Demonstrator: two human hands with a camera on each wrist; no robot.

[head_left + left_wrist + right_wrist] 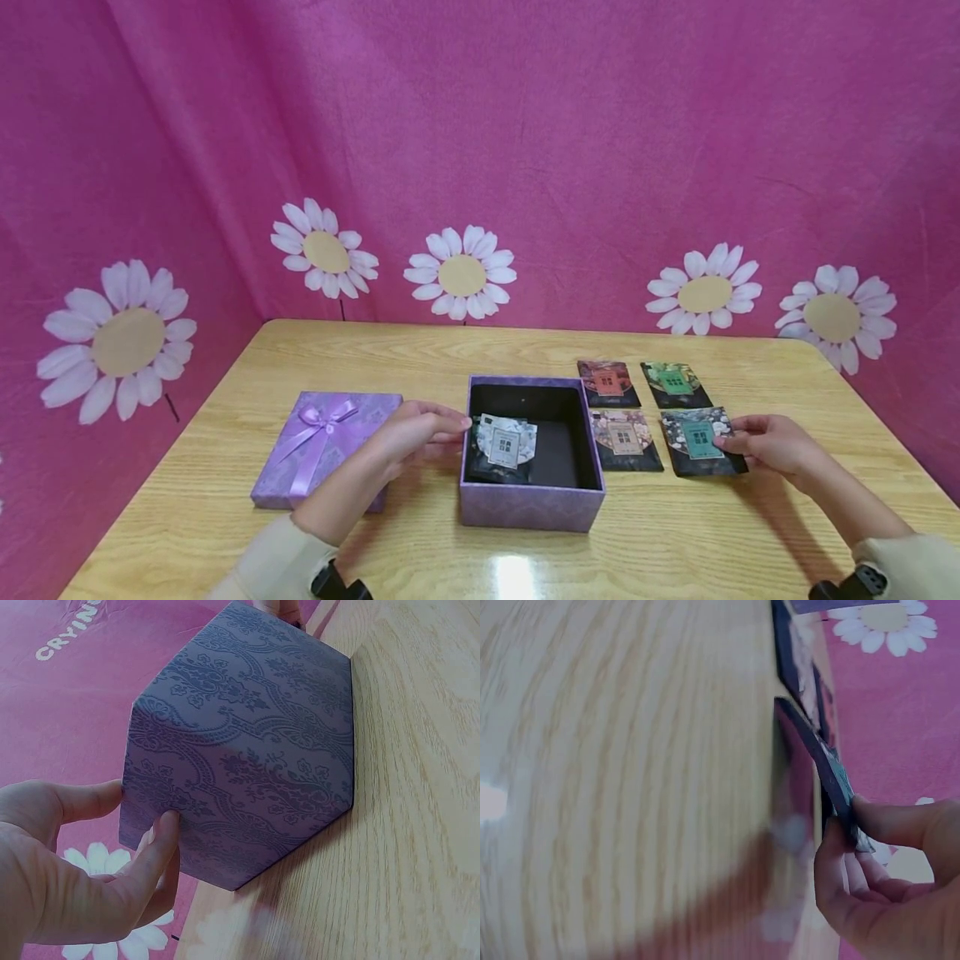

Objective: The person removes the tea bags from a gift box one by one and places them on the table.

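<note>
In the head view, a purple patterned gift box (531,508) stands without its lid. A black-and-white sachet with a pale label (504,448) lies inside at its left. My left hand (420,432) holds the box's left wall near the rim; the left wrist view shows its thumb at the edge and fingers against the patterned outer side (247,750). At the right, my right hand (772,446) pinches the right edge of a dark sachet with a teal label (701,442). In the right wrist view this sachet (821,761) is tilted, its near edge raised off the table.
A purple lid with a ribbon bow (330,429) lies left of the box, partly behind the left forearm. Right of the box lie a red-labelled sachet (607,383), a green-labelled sachet (675,384) and a pink floral sachet (625,440). A pink daisy-print curtain (570,167) hangs behind the wooden table (420,350).
</note>
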